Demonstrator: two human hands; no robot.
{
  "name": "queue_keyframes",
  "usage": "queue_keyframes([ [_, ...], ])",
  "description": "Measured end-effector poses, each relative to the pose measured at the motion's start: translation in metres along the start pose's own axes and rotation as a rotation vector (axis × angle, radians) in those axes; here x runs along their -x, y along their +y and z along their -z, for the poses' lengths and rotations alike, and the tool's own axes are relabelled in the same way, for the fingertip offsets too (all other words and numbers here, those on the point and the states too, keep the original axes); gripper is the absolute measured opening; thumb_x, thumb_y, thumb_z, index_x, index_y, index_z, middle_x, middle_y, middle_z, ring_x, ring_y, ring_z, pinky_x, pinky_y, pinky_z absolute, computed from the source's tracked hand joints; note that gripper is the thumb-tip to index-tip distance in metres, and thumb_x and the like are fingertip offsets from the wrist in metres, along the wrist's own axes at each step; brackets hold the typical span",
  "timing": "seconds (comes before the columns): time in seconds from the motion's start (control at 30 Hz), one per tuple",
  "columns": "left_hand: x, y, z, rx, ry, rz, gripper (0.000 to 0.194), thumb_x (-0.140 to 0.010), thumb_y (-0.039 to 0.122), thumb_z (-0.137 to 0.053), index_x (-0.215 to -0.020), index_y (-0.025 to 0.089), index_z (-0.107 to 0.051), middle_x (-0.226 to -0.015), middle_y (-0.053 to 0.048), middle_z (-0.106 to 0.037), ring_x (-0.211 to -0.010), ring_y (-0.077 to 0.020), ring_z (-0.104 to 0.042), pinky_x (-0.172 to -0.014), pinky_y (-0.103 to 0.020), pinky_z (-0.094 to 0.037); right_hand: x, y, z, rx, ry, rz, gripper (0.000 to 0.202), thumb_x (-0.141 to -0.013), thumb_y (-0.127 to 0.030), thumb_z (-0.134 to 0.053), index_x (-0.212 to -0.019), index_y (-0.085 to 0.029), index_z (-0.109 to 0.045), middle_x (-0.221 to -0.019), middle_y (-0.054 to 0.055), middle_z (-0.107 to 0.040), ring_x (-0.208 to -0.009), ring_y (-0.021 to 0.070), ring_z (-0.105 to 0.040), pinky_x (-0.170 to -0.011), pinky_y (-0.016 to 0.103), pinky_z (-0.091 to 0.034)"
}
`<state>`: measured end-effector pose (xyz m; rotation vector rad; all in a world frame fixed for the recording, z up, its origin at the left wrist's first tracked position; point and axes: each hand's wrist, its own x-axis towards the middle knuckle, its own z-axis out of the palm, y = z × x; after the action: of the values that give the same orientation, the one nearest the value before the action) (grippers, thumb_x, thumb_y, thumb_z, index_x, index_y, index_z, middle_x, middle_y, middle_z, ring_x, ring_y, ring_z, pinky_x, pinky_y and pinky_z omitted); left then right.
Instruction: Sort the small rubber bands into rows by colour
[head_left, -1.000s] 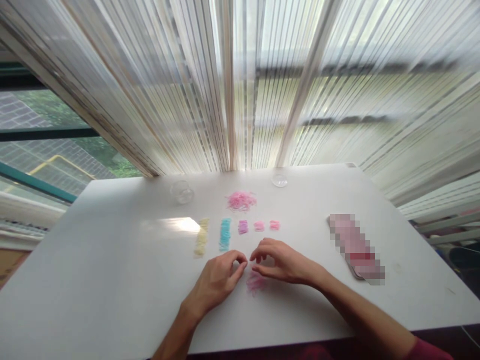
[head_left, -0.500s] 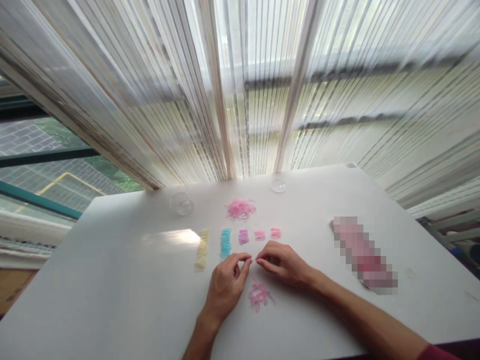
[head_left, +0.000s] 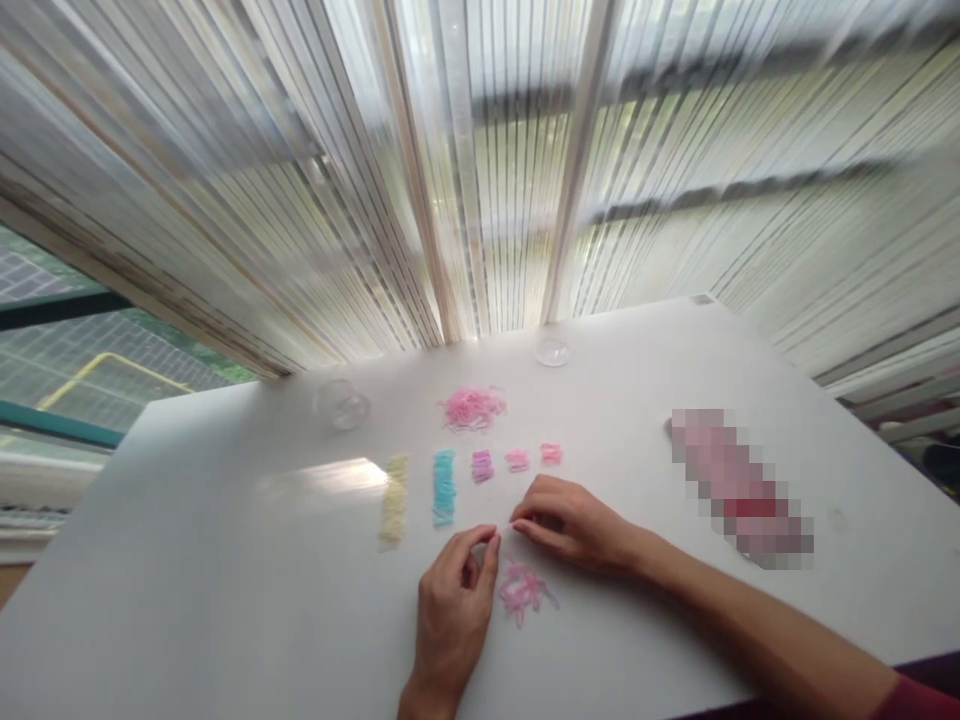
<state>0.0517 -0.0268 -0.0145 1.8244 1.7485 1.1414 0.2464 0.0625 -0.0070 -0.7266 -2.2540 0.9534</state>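
Two hands meet low in our view over a plain white worktop (head_left: 187, 560) that fills the lower half of what we see. Our left hand (head_left: 452, 610) has thumb and forefinger pressed together at the tips, and our right hand (head_left: 574, 522) pinches likewise, its fingertips almost touching the left's; between them we seem to hold a thin pale strand (head_left: 504, 527), though it is too small and blurred for us to be sure. Just below the fingertips lies a loose pink heap (head_left: 525, 590) of thin pieces on the worktop.

Farther from us sits a row of sorted little piles: a yellow strip (head_left: 393, 499), a blue strip (head_left: 444, 487), a purple pile (head_left: 482, 466) and two small pink piles (head_left: 517, 460) (head_left: 551, 453). Behind these lies a larger pink heap (head_left: 472, 408). Near the far edge stand a clear round dish (head_left: 342, 405) on the left and a smaller clear dome (head_left: 552, 351) to the right. A long pink object (head_left: 739, 490), blurred out, lies well apart at our right.

Behind the worktop hang pale vertical blinds (head_left: 465, 180) across a window; at the left gap we see greenery and a paved area outside (head_left: 67, 350). We can read no writing or labels anywhere.
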Motion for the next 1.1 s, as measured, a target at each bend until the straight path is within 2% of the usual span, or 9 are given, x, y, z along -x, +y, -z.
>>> queue_keyframes([
  [0.4, 0.001, 0.001, 0.000, -0.025, -0.006, 0.004, 0.019, -0.097, 0.033, -0.058, -0.092, 0.019, -0.071, -0.071, 0.000, -0.070, -0.049, -0.0106, -0.059, -0.051, -0.019, -0.051, 0.000, 0.000, 0.004, 0.015, -0.007, 0.052, 0.014, -0.095, -0.019, -0.057, -0.095, -0.017, -0.071, -0.084, 0.006, -0.069, -0.080, 0.0169, -0.061, -0.072, 0.028, -0.050],
  [0.53, -0.001, 0.002, -0.001, -0.031, 0.022, -0.023, 0.022, -0.096, 0.034, -0.058, -0.102, 0.018, -0.070, -0.079, -0.002, -0.073, -0.045, -0.0092, -0.056, -0.047, -0.020, -0.051, -0.001, 0.004, 0.029, 0.128, 0.114, 0.089, 0.012, -0.095, -0.018, -0.057, -0.094, -0.019, -0.069, -0.082, 0.005, -0.069, -0.079, 0.0169, -0.061, -0.072, 0.029, -0.051],
  [0.63, -0.001, 0.002, -0.002, -0.035, 0.017, -0.073, 0.020, -0.097, 0.032, -0.056, -0.100, 0.018, -0.070, -0.079, -0.002, -0.073, -0.044, -0.0084, -0.056, -0.049, -0.019, -0.052, 0.001, 0.013, 0.056, 0.264, 0.241, 0.029, 0.011, -0.096, -0.018, -0.058, -0.097, -0.020, -0.069, -0.084, 0.005, -0.069, -0.079, 0.0171, -0.062, -0.071, 0.029, -0.051],
  [0.77, 0.000, 0.001, -0.004, -0.062, 0.010, -0.127, 0.019, -0.098, 0.028, -0.054, -0.101, 0.018, -0.070, -0.071, 0.001, -0.071, -0.045, -0.0087, -0.057, -0.051, -0.018, -0.052, 0.005, 0.027, 0.074, 0.361, 0.176, -0.057, 0.013, -0.096, -0.020, -0.058, -0.096, -0.021, -0.071, -0.084, 0.005, -0.068, -0.078, 0.0178, -0.062, -0.070, 0.030, -0.051],
  [0.87, 0.001, 0.000, -0.004, -0.073, 0.001, -0.150, 0.018, -0.098, 0.027, -0.054, -0.102, 0.019, -0.070, -0.076, 0.000, -0.073, -0.047, -0.0088, -0.058, -0.052, -0.019, -0.053, 0.006, 0.033, 0.072, 0.365, 0.123, -0.090, 0.014, -0.096, -0.020, -0.058, -0.096, -0.021, -0.072, -0.084, 0.005, -0.069, -0.079, 0.0177, -0.063, -0.071, 0.030, -0.052],
  [1.1, 0.002, -0.001, -0.003, -0.078, -0.048, -0.162, 0.018, -0.098, 0.025, -0.052, -0.102, 0.020, -0.069, -0.084, -0.002, -0.075, -0.051, -0.0103, -0.061, -0.057, -0.020, -0.055, 0.007, 0.032, 0.069, 0.383, 0.090, -0.115, 0.015, -0.097, -0.022, -0.058, -0.098, -0.021, -0.072, -0.085, 0.005, -0.068, -0.081, 0.0185, -0.063, -0.073, 0.031, -0.052],
])
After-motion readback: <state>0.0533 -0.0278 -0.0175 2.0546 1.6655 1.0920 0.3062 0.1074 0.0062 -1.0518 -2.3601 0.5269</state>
